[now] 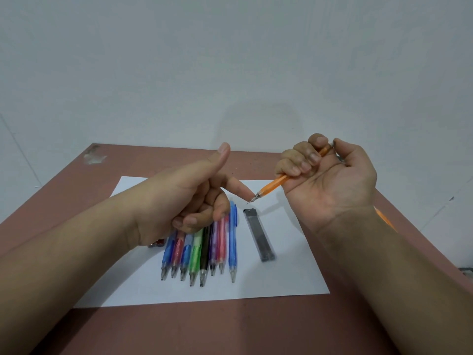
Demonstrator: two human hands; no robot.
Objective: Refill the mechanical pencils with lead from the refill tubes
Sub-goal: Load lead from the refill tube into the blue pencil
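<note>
My right hand [325,175] grips the orange pencil [279,183], thumb on its cap. My left hand [194,198] extends its forefinger to the tip; remaining fingers curl, holding nothing. I judge this pencil under test. Eight pencils [202,249] and the refill tube [258,234] lie below my fingers on white paper [281,283], brown table [230,329], bare wall [230,60] beyond.

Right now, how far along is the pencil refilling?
Nothing shows which pencils are done. In hand: the right hand grips the orange pencil, thumb on its cap, with the left hand's index fingertip at its tip. Eight pencils lie in a row on the paper beside the grey lead tube.
</note>
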